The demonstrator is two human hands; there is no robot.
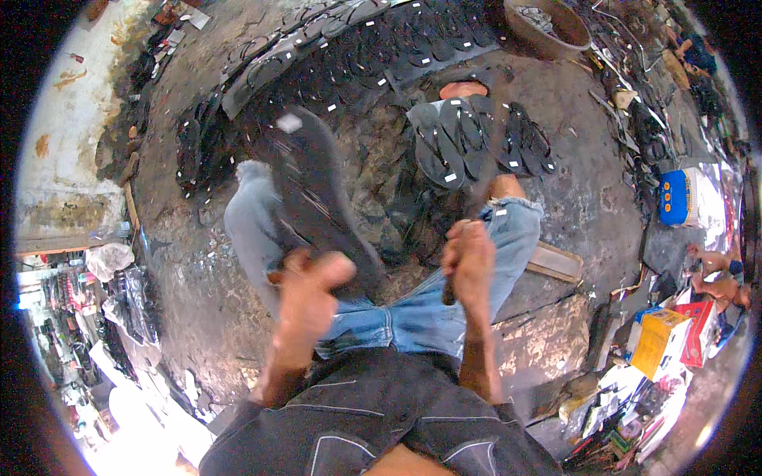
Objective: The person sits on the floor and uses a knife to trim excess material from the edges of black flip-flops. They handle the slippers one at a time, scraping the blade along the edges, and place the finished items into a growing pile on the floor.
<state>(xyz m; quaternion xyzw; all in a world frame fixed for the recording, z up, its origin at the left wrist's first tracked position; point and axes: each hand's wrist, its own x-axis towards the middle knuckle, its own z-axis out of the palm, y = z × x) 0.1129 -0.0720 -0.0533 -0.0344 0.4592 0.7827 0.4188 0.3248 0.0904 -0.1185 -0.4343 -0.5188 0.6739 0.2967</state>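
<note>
My left hand (pixel 312 295) is closed around the lower end of a black flip-flop (pixel 313 186), which stands large and blurred above my left thigh. A small white patch shows near its far end. In my right hand (pixel 470 262), over the right thigh, the fingers wrap round a long, thin tool with a dark grip (pixel 449 292). Its far part is smeared by motion, so I cannot tell its kind. Beyond that hand, several black flip-flops (pixel 438 147) with white patches lie side by side at my right foot (pixel 463 90).
Rows of black flip-flops (pixel 349 67) cover the far floor, beside a round basin (pixel 548 28). A wooden piece (pixel 555 262) lies right of my knee. Further right are a blue box (pixel 674 198), a yellow box (pixel 660 343) and part of another person (pixel 718 278). Clutter lines the left wall.
</note>
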